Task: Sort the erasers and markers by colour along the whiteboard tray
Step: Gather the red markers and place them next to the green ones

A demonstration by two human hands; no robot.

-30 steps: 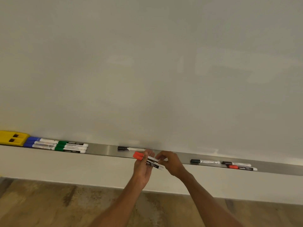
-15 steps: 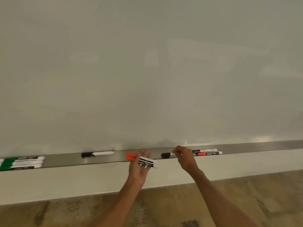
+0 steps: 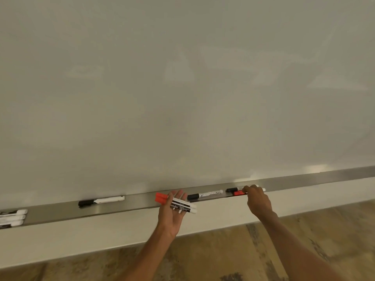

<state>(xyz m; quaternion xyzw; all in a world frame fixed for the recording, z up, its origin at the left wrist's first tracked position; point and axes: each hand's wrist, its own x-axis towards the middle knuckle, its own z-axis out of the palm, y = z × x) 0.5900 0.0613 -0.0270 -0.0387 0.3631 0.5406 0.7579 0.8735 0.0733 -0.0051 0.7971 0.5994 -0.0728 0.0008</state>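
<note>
**Red markers being gathered; third red under the right hand**

Two red markers [image 3: 175,204] are held in the left hand [image 3: 172,212], laid side by side across the half-open palm, caps at 10 o'clock, barrels pinned loosely by the curled fingers. The hand hangs just in front of the tray [image 3: 125,207], not touching it as far as can be told.

The right hand [image 3: 258,201] is placed over a pair of markers at 3 o'clock along the tray. Its fingertips are closed down on a red marker [image 3: 239,193], whose cap alone is visible; the barrel is hidden by the hand, so whether it is pinched or only touched cannot be told. A black marker [image 3: 233,189] lies just behind the red one, against the board, touching or nearly so.

Between the hands, one black marker [image 3: 205,195] is left lying in the tray. Another black one [image 3: 101,200] is seen well apart at 9 o'clock. At the far 9 o'clock edge, three stacked markers [image 3: 13,218] are cut off by the frame; cap colour not visible.

Handling, judged: the markers are light, stiff and smooth-barrelled, and roll readily on the metal tray. The red one is best taken mid-barrel between thumb and forefinger and lifted straight up, so the black neighbour is not dragged. The two in the open left palm could slip if tilted.
</note>
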